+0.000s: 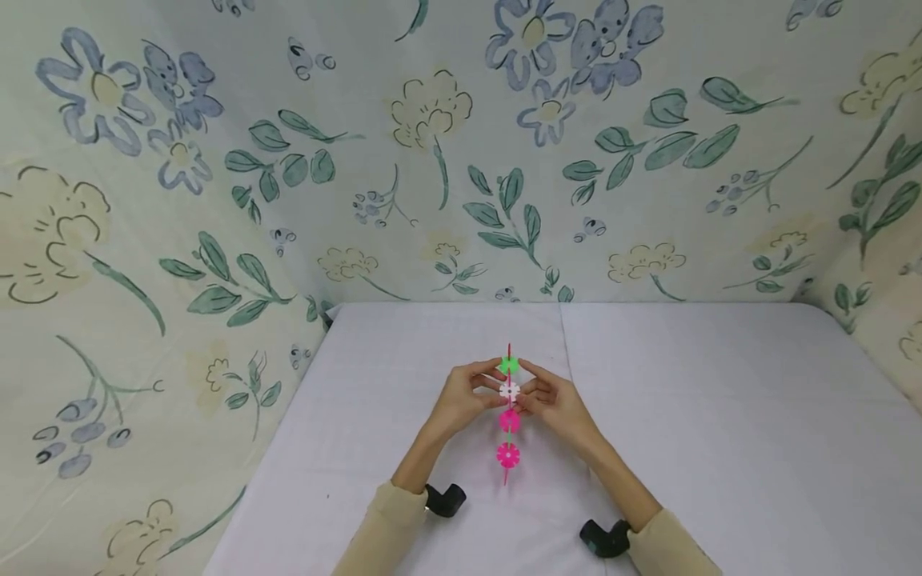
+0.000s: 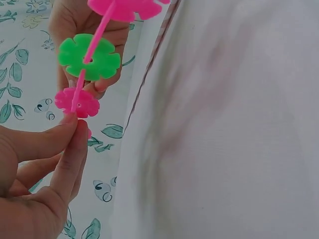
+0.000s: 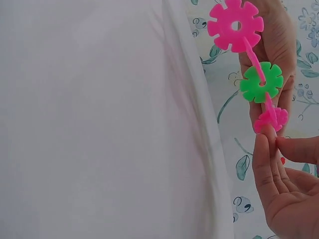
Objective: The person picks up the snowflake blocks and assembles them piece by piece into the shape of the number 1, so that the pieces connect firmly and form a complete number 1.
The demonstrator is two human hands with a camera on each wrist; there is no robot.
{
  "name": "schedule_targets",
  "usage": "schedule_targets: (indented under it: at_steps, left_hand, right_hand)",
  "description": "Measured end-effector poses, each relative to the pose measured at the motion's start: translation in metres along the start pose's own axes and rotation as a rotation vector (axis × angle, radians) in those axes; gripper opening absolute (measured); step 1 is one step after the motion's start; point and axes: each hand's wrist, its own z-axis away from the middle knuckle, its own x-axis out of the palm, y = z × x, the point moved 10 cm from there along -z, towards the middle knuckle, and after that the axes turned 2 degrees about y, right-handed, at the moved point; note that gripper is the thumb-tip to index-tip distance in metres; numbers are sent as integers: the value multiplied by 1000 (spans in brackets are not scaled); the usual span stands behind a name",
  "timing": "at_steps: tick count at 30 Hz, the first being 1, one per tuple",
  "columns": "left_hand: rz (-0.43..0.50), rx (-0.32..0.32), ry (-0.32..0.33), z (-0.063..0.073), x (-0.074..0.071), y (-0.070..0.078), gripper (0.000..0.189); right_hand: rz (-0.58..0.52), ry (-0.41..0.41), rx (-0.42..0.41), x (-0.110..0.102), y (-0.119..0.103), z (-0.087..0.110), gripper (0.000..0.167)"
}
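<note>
A chain of interlocked, notched plastic flower discs hangs upright between the hands, some face-on and others edge-on. In the head view a green disc and a white disc sit near its top. Two pink discs, one the lower pink disc, follow below. My left hand pinches the chain's upper part from the left, thumb below the fingers. From the right, my right hand pinches that same upper part. In the right wrist view, thumb and fingers meet just under a small pink disc; fingertips hide the pieces there.
A white cloth covers the table. Behind it and at the sides hangs floral fabric. Black curved devices sit at both wrists, a left one and a right one, close over the cloth.
</note>
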Motion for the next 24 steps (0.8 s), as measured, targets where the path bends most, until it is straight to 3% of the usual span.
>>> schedule_targets:
  at_steps: [8, 17, 24]
  left_hand:
    - [-13, -37, 0, -13, 1, -8, 66]
    - [-7, -92, 13, -28, 1, -27, 65]
    - [-40, -114, 4, -35, 3, -36, 62]
  right_hand:
    - [-13, 29, 33, -6, 10, -12, 64]
    - [-3, 34, 47, -10, 21, -25, 64]
    - [-25, 48, 107, -11, 29, -29, 64]
